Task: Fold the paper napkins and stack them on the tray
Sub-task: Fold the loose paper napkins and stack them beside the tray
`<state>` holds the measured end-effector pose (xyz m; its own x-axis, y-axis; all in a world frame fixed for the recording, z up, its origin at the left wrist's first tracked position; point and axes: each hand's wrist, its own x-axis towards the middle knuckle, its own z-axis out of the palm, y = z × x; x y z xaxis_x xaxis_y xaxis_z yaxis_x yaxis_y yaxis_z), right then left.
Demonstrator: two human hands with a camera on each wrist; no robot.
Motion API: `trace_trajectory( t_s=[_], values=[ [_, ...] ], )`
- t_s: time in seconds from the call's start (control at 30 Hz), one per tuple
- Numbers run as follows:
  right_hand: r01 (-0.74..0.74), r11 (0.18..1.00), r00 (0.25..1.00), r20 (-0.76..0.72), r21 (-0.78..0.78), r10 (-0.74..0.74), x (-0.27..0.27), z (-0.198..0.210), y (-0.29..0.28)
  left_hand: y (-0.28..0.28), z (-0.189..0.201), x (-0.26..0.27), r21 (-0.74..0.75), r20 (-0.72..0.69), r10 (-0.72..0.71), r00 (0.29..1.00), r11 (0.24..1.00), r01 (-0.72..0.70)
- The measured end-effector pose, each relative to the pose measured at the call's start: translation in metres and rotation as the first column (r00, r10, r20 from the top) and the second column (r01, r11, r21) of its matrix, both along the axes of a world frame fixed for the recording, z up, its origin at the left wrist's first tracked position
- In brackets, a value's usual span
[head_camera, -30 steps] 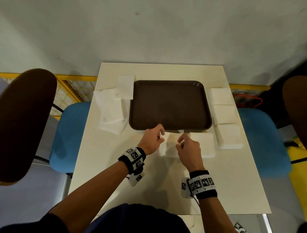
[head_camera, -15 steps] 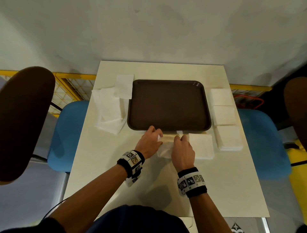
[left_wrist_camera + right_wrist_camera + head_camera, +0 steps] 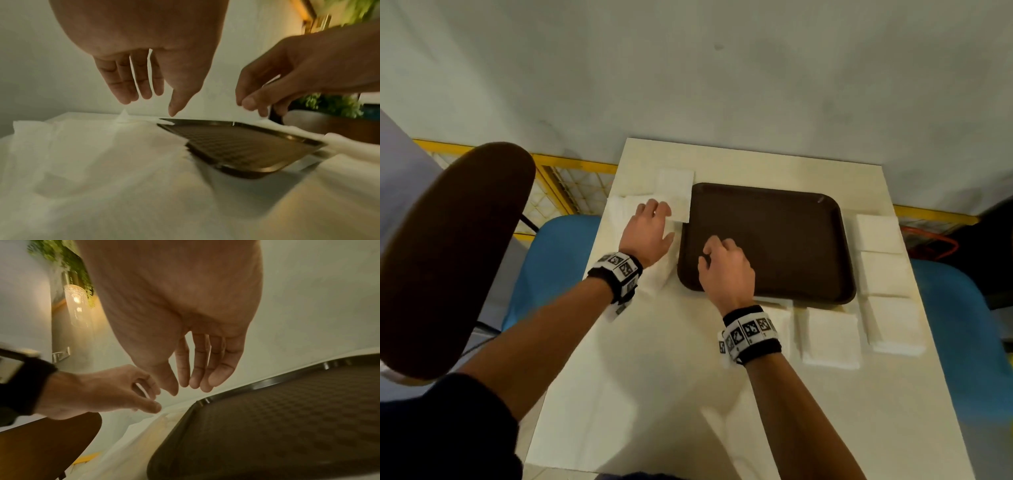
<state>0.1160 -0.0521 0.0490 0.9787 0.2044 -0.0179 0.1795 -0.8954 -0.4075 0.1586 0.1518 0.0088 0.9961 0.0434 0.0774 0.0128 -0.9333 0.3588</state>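
The brown tray lies in the middle of the table with nothing on it. A loose pile of unfolded white napkins lies left of it, with a small square napkin at its far end. My left hand hovers over that pile, fingers straight and relaxed, holding nothing. My right hand hangs over the tray's left part with loose fingers and nothing in it. Folded napkins lie along the tray's right side and front; my right wrist partly hides another.
The cream table is narrow. A blue chair seat and a brown chair back stand at its left, another blue seat at its right. A pale wall rises behind.
Both hands have left the folded napkin in front of the tray and moved left and away. The left hand is over the unfolded pile, the right over the tray.
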Motion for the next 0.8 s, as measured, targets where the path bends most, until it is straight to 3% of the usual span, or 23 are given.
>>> trace_trajectory(
  t_s=[0.13, 0.33, 0.53, 0.63, 0.8],
  values=[
    [0.0, 1.0, 1.0, 0.007, 0.012, 0.0, 0.018, -0.006, 0.021, 0.006, -0.007, 0.043, 0.174, -0.156, -0.092, 0.983, 0.978, 0.119],
    [-0.013, 0.999, 1.0, 0.02, 0.037, 0.013, 0.026, -0.013, 0.022, 0.006, -0.012, 0.071, 0.314, -0.152, -0.159, 0.976, 0.928, 0.2],
    [-0.012, 0.975, 1.0, 0.006, 0.223, 0.011, 0.039, -0.002, 0.012, 0.014, 0.03, 0.058, 0.049, -0.014, -0.236, 0.972, 0.97, 0.237],
    [-0.047, 0.938, 0.999, -0.004, 0.344, 0.051, 0.049, 0.018, 0.011, 0.02, 0.073, 0.035, -0.114, 0.023, -0.338, 0.941, 0.934, 0.338],
    [-0.169, 0.877, 0.984, 0.028, 0.45, 0.175, 0.037, 0.054, 0.012, 0.031, 0.145, -0.012, -0.218, 0.094, -0.447, 0.889, 0.862, 0.457]
  ],
)
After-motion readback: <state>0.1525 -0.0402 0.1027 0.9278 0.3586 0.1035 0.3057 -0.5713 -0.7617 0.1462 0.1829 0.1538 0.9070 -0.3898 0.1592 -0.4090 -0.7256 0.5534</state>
